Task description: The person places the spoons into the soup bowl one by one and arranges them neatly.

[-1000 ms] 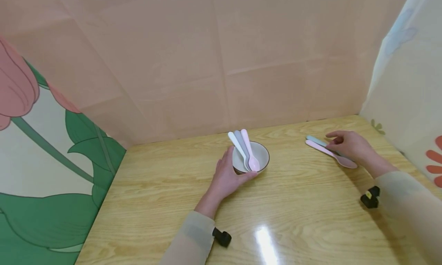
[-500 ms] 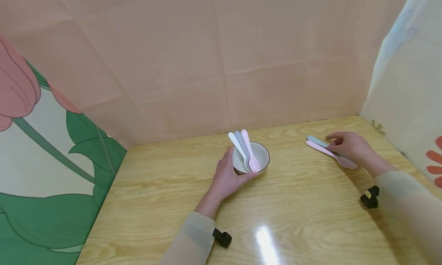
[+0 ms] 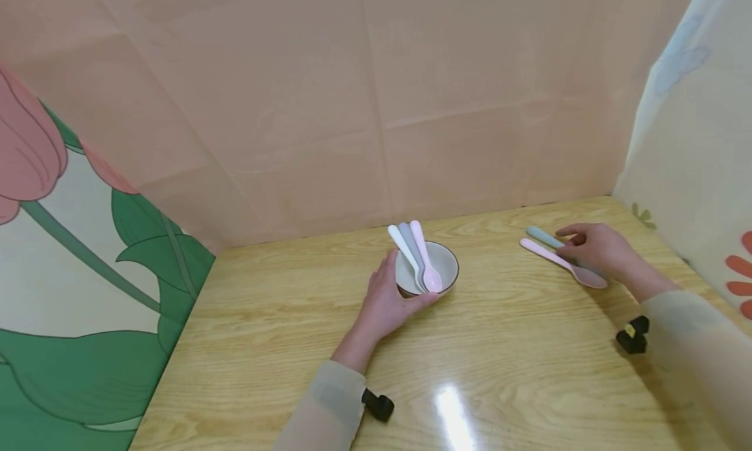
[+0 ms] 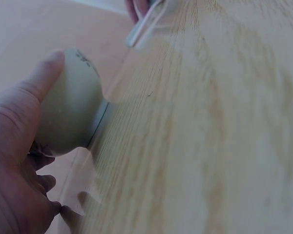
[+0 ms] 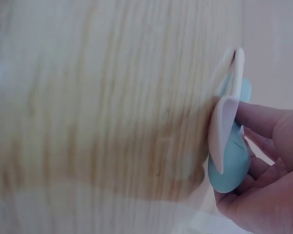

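Left hand (image 3: 384, 302) cupping small white ceramic bowl (image 3: 446, 266) | right hand (image 3: 596, 248) pinching pale blue plastic spoon (image 3: 542, 237) beside pink plastic spoon (image 3: 552, 256) | advising lifting blue alone, steadying bowl on table (image 3: 505, 359).

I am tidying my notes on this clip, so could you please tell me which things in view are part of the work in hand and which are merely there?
In hand:
bowl, gripped by the left hand
three spoons in the bowl
blue spoon, under the right hand
pink spoon beside it

Merely there:
table
flowered screens
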A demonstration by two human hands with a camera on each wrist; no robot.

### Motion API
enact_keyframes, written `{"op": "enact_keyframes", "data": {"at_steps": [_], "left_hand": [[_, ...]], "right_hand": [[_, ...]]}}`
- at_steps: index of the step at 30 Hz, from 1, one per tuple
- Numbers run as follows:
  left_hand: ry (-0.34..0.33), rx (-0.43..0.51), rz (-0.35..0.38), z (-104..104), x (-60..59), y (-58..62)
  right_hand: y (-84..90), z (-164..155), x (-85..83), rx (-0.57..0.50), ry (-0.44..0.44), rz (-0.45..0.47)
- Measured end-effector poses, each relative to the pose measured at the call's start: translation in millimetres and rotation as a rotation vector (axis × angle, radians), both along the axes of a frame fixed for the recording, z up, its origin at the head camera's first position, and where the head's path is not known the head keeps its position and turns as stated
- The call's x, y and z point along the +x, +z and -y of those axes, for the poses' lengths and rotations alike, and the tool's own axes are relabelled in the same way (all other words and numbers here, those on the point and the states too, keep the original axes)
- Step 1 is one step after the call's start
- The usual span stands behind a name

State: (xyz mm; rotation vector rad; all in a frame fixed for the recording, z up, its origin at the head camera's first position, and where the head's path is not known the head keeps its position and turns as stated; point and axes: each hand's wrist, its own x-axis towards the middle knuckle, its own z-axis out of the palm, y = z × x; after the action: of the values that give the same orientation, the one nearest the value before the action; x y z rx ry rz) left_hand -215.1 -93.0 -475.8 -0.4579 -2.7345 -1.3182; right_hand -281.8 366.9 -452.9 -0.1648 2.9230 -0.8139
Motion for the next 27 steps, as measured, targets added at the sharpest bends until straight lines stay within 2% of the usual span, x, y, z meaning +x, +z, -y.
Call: {"op": "enact_keyframes", "data": {"at_steps": [13, 27], "left_hand": [[-0.001, -0.01, -0.001, 0, -0.2, 0.9], [0.007, 0.005, 0.012, -1, 0.9, 1.8]], "right_hand": [[7.4, -2, 2.9, -0.071, -0.032, -0.008], [27.8, 24, 5.5, -0.174, -0.078, -0.037]]}}
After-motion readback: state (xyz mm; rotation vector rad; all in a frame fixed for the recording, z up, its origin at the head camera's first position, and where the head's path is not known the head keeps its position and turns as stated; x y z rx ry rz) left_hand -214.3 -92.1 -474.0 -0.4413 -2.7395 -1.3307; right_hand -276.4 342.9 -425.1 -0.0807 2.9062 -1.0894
